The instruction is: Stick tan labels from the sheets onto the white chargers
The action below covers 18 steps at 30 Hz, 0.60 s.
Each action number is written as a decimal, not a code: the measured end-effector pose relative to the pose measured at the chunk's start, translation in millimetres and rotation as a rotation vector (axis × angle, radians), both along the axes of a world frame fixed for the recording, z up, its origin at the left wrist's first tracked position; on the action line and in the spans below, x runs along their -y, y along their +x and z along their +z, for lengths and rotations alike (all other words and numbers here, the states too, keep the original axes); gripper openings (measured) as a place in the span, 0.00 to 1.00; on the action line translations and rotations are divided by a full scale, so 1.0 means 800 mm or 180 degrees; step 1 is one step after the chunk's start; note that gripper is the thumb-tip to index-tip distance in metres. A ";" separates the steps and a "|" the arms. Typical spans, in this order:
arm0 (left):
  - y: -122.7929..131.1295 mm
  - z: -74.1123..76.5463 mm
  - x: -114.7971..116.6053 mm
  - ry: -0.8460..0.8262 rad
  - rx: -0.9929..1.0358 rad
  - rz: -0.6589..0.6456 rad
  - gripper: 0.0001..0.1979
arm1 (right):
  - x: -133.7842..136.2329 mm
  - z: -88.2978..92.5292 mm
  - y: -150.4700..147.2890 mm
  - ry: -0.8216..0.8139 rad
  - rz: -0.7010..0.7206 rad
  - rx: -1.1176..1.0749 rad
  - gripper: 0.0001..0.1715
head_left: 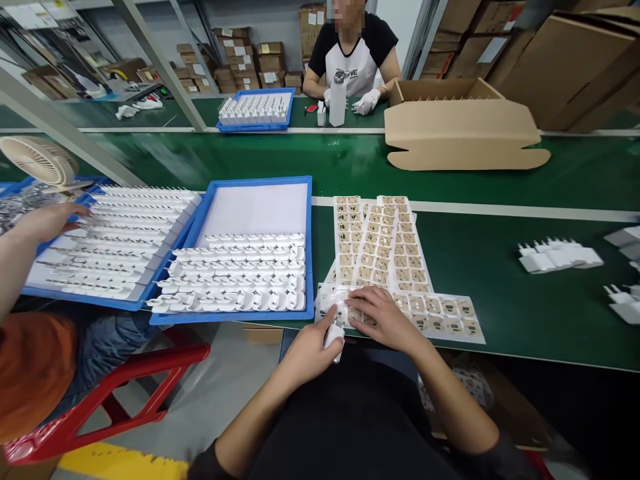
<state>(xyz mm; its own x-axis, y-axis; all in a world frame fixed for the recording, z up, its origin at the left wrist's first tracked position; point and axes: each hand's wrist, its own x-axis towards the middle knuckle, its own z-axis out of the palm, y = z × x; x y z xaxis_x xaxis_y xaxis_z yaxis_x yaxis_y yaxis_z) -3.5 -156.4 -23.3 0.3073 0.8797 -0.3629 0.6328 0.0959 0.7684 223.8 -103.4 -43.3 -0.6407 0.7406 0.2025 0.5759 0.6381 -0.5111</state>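
My left hand (311, 352) is closed around a small white plug adapter (334, 335) with metal prongs, held just past the table's front edge. My right hand (384, 316) rests with fingers spread on a sheet of stickers (450, 316) lying along that edge. The sheet bears rows of beige labels, and its left end looks bare of them. Whether a label sits under my right fingertips is hidden. Behind it, more sticker sheets (383, 243) lie overlapped. To the left, a blue tray (260, 200) holds rows of white plug adapters.
Another blue tray (135, 305) of adapters stands further left, where a co-worker's hand (53, 220) reaches over it. Loose adapters (560, 257) lie at the right. Across the green table sit a person in white gloves (367, 102), a bottle (339, 100) and an open cardboard box (460, 130).
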 end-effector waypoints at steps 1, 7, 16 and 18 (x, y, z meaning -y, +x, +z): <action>0.000 0.002 0.000 0.0030 -0.0131 -0.0112 0.36 | 0.000 0.000 0.001 -0.0007 0.0023 -0.0010 0.22; 0.000 0.018 0.004 0.0037 -0.0742 -0.0889 0.41 | 0.012 0.003 0.007 -0.0141 0.0210 -0.0074 0.20; -0.018 0.025 0.011 -0.0080 -0.0966 -0.1522 0.42 | 0.032 0.000 0.007 -0.0165 0.0349 -0.0061 0.22; -0.019 0.025 0.012 -0.0093 -0.0945 -0.1534 0.42 | 0.033 -0.001 0.005 -0.0096 0.0358 -0.0064 0.21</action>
<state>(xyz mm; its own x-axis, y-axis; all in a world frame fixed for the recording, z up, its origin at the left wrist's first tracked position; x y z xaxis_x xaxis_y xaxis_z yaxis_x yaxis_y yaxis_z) -18.4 -165.8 -3.6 0.5527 0.6535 -0.5172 0.7989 -0.2387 0.5521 228.2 -129.6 -43.8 -0.7161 0.6703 0.1949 0.4911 0.6822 -0.5417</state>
